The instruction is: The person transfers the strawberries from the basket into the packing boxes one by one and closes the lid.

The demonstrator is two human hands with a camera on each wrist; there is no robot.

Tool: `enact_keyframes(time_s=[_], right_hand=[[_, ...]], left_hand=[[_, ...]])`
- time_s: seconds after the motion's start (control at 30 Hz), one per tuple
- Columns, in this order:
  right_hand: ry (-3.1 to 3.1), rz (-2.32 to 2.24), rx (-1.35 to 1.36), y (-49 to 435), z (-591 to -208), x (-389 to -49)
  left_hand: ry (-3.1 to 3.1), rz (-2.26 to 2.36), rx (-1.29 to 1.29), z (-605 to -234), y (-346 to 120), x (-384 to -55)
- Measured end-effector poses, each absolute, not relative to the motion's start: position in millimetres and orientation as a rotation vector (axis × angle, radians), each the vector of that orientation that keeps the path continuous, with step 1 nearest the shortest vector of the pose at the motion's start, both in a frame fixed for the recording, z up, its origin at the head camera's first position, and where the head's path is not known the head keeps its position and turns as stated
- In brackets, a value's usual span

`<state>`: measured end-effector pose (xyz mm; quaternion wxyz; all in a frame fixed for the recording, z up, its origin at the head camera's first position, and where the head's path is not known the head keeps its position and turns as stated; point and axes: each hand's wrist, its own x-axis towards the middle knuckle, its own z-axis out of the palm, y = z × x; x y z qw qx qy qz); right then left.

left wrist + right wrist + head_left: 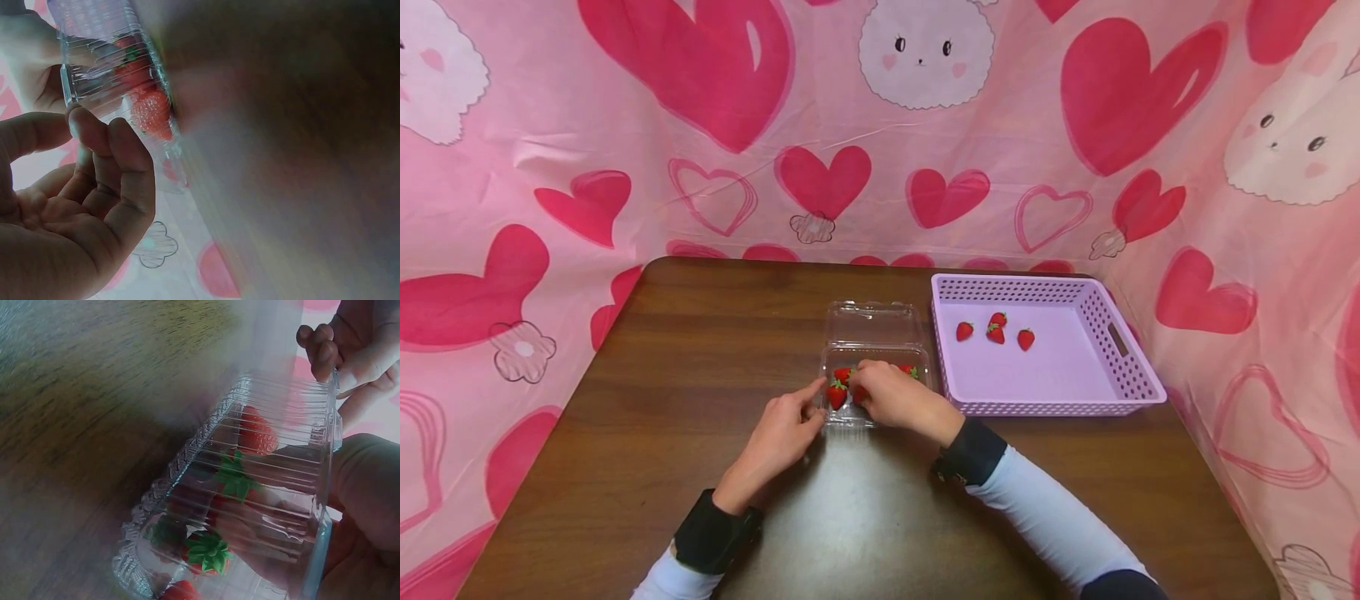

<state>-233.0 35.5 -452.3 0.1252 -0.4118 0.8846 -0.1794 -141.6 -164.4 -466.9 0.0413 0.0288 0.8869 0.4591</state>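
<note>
A hinged clear plastic box (850, 421) lies on the table with its lid (874, 323) folded back. My left hand (782, 429) pinches the box's rim near the front left corner, thumb and fingertips close together there in the left wrist view. Over the box, my right hand (891, 396) reaches down inside, fingers curled around a strawberry (234, 478) that its fingers partly hide. Beside those fingers, a green-topped strawberry (837, 395) sits at the left end. Another strawberry (908, 370) shows at the right end, and more red fruit shows through the wall in both wrist views.
To the right of the box stands a lilac perforated basket (1037, 408). Several strawberries, one of them the leftmost strawberry (964, 332), lie in its back left part. A brown wooden table (700, 333) carries everything, and a pink heart-patterned cloth (880, 200) hangs around it.
</note>
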Motion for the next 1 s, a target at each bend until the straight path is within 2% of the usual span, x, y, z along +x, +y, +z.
enact_keyframes(time_s=[1.0], right_hand=[[2.725,-0.446,-1.167,34.0,-456.1,-235.7]], left_hand=[[2.709,1.407,0.075,-467.7,-164.6,-142.2]])
